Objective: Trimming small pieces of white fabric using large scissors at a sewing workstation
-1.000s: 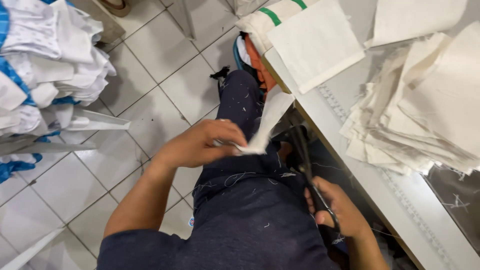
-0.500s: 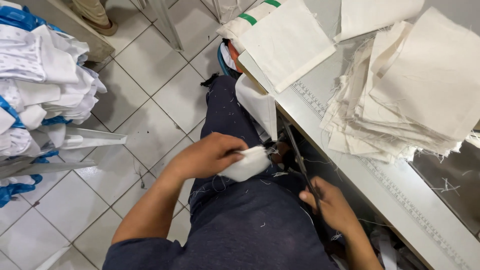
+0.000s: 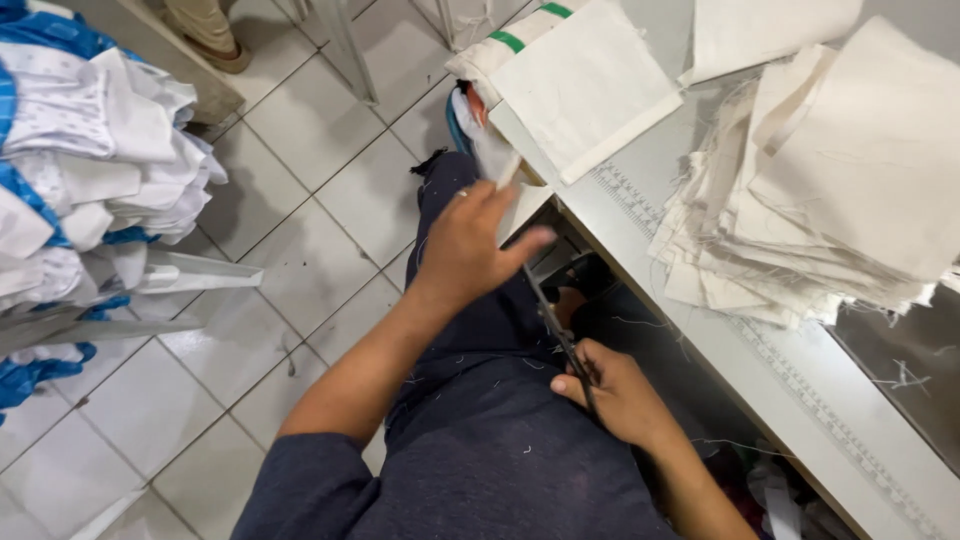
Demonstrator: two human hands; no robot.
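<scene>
Beside table (image 3: 640, 190), left hand (image 3: 470, 245) lifts cloth (image 3: 497, 160) (right hand (image 3: 615, 395) grips scissors (image 3: 560, 335)).

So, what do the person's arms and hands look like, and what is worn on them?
Both hands, left hand and right hand, are bare: no gloves, rings or watch visible. The forearms are uncovered. A short dark navy sleeve, flecked with pale thread bits, covers the left upper arm.

left hand (image 3: 470, 245) on cloth (image 3: 497, 160), right hand (image 3: 612, 392) gripping scissors (image 3: 560, 335)
</scene>
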